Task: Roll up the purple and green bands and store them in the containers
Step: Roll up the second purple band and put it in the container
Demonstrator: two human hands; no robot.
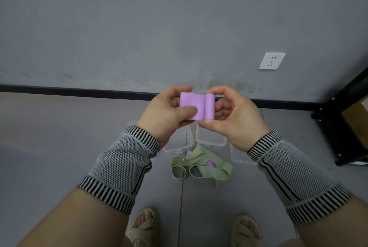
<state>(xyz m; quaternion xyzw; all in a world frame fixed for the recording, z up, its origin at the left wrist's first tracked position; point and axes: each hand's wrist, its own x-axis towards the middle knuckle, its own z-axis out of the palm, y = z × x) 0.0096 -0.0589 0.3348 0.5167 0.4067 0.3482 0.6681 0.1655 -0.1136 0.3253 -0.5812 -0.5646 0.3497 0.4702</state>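
Purple band [192,107], centre frame, half rolled: right hand [233,115] pinches the roll, left hand [165,113] pinches the flat tail. Probably soft, stretchy; grip near edges. Green bands [201,164] lie on the floor below.

Bands [201,164] lie on floor [59,147], before containers [211,137].

Dim, even, diffuse lighting, shadows kept soft and faint, no glare seen, wide-angle bending noted at the edges, slight softness throughout, colours muted.
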